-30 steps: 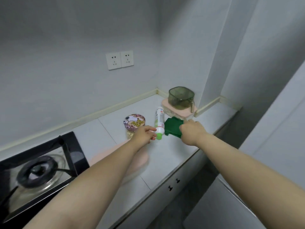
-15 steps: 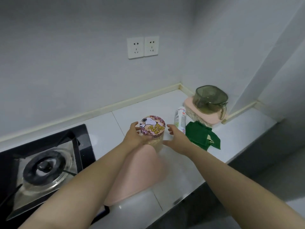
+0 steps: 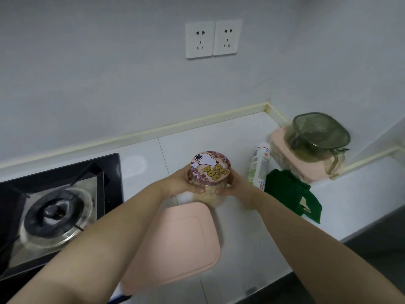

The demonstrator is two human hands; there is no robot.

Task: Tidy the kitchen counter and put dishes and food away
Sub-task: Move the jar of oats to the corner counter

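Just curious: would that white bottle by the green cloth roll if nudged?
Probably: the bottle is round and seems to lie on its side on the smooth counter. The cloth and pink box beside it would likely stop it rolling right. Its weight can't be judged.

Left side: gas hob (image 3: 54, 207) occupies the counter (image 3: 241, 238) to its front edge, pan supports raised. Centre: the jar (image 3: 209, 170), gripped by the left hand (image 3: 177, 183) and right hand (image 3: 238, 187), stands in the way, with the pink lid (image 3: 182, 244) lying flat just in front, partly under the left forearm. Right of the jar: spray bottle (image 3: 259, 165) lying down, green cloth (image 3: 291, 194) just beside it, and a pink box (image 3: 306, 170) carrying a green jug (image 3: 317, 137) fill the back corner. Open counter: the strip between hob and jar, the band along the wall behind the jar, the gap between lid and cloth, and the right end beyond the cloth.
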